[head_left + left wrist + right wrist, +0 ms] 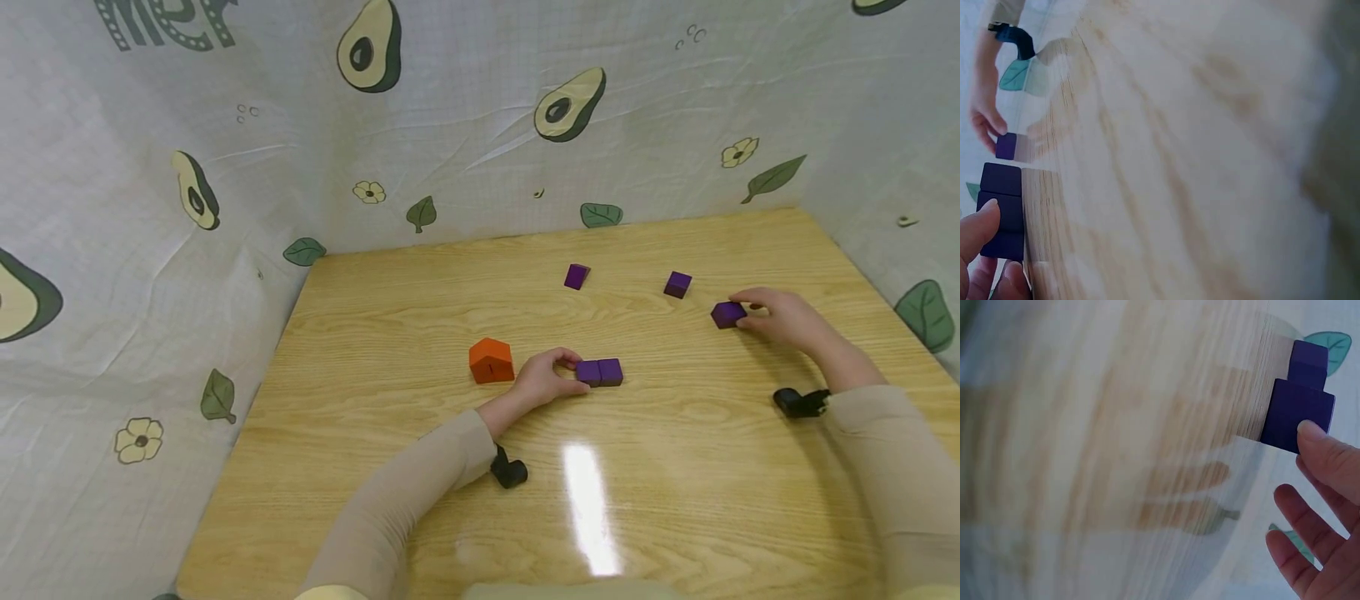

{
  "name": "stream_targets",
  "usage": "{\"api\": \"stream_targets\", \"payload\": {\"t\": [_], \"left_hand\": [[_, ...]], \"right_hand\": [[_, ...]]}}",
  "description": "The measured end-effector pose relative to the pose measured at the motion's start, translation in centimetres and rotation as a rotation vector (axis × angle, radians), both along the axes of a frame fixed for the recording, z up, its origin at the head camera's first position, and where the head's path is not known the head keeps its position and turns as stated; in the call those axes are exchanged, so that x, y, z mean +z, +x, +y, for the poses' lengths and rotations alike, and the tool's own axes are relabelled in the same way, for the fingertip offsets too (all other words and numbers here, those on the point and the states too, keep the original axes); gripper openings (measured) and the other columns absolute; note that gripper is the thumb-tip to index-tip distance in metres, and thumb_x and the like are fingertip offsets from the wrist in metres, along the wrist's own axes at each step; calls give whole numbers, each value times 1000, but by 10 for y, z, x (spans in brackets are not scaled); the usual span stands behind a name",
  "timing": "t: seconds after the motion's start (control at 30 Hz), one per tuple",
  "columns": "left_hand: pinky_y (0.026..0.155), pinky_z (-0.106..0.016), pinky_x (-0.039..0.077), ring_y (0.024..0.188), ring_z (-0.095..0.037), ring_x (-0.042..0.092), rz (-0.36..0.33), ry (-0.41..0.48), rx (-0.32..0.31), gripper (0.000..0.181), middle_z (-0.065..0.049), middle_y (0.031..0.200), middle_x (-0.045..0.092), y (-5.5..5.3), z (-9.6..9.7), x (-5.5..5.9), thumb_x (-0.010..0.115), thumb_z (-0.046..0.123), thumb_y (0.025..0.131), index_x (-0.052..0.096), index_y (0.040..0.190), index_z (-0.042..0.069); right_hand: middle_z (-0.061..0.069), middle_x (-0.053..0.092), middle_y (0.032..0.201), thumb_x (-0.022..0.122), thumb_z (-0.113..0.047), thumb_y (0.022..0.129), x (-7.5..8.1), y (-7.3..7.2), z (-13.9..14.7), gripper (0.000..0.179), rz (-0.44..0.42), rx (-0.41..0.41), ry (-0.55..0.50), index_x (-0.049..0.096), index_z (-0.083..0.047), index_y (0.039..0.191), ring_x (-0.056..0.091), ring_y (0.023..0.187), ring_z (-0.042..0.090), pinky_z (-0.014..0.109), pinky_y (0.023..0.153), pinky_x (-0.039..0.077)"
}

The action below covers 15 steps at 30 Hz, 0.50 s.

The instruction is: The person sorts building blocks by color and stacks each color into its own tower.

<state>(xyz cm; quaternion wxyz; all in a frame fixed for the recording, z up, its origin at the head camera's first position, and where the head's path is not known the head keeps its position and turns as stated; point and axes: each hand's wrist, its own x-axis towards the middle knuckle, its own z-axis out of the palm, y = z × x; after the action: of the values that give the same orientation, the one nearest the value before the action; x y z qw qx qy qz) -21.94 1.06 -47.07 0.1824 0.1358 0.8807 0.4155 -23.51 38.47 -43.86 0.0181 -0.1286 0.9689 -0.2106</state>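
Note:
Left of the table's centre, my left hand [542, 377] pinches a purple block [588, 374] between thumb and fingers. A second purple block [611, 372] sits flush against its right side. In the left wrist view the thumb presses on the near face of the held purple block [1010, 212]. Over on the right, the thumb and index finger of my right hand [780, 318] grip another purple block [727, 315]. In the right wrist view that held purple block [1297, 415] shows a flat face, and the other fingers are spread apart from it.
An orange house-shaped piece [491, 362] stands beside my left hand. Two more purple blocks lie farther back, one slanted block [577, 276] and one to its right [677, 284]. Patterned cloth [465, 150] walls the wooden table [420, 300] at the back and sides.

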Motion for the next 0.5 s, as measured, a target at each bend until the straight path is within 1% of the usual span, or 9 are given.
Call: {"api": "stream_targets", "payload": {"t": [0.23, 0.4, 0.5], "left_hand": [[81, -21, 40, 87, -6, 53, -14, 19, 15, 39, 11, 93, 62, 1, 0, 1, 81, 29, 69, 64, 103, 21], [81, -22, 40, 87, -6, 54, -20, 31, 24, 39, 11, 93, 62, 2, 1, 3, 81, 29, 69, 64, 103, 21], [81, -22, 40, 87, -7, 54, -27, 36, 31, 37, 11, 93, 62, 3, 0, 3, 80, 29, 69, 64, 102, 22]], "right_hand": [[36, 52, 110, 61, -10, 87, -1, -3, 2, 38, -66, -38, -16, 51, 12, 116, 53, 91, 45, 55, 76, 40], [34, 55, 106, 62, -11, 87, -2, -5, 2, 37, -68, -46, -25, 52, 12, 114, 55, 87, 40, 50, 74, 41], [34, 54, 106, 62, -12, 87, -2, -5, 2, 37, -71, -40, -29, 52, 12, 114, 55, 87, 41, 50, 73, 41]]}}
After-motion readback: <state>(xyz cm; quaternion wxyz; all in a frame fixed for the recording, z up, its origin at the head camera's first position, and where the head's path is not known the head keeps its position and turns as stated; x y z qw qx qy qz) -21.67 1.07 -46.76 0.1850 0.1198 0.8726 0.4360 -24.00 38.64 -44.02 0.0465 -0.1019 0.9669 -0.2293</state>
